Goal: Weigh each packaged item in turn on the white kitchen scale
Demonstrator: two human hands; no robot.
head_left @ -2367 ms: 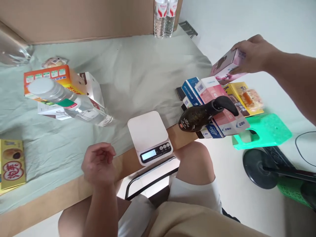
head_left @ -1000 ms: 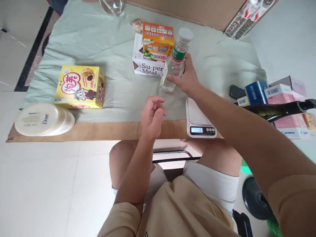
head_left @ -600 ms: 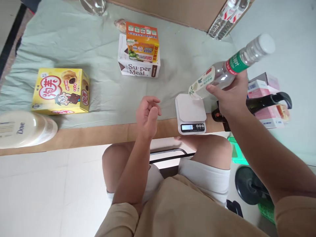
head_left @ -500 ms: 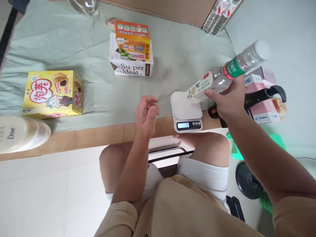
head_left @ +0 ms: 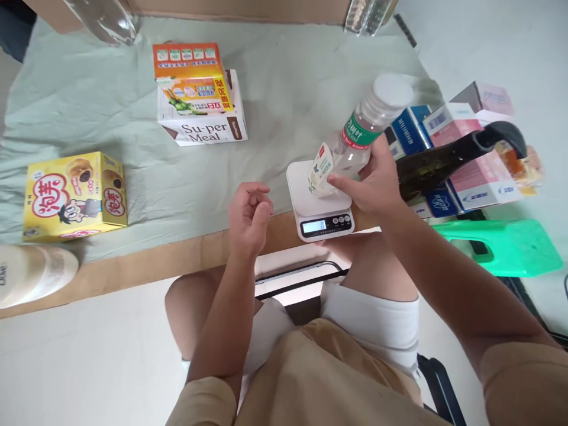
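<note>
My right hand (head_left: 377,180) is wrapped round a clear plastic bottle (head_left: 341,152) with a white cap and a green label. The bottle leans in view over a white kitchen scale (head_left: 295,189) at the table's front edge. Its base is at the weighing plate; whether it touches, I cannot tell. The scale's small display is lit, its digits hard to read. My left hand (head_left: 249,218) hovers left of the scale, fingers curled in loosely with nothing in them.
A yellow snack box (head_left: 73,195) and a Dove pump bottle (head_left: 33,275) stand at left. An orange box (head_left: 193,77) sits on a white Su-per Meal box (head_left: 202,127). At right are a dark bottle (head_left: 437,168), a pink-and-white box (head_left: 488,177) and a green plastic basket (head_left: 523,248).
My right hand has brought the bottle left and down onto or just above the scale, and the bottle stands more upright. The view has turned right; my left hand stays curled.
</note>
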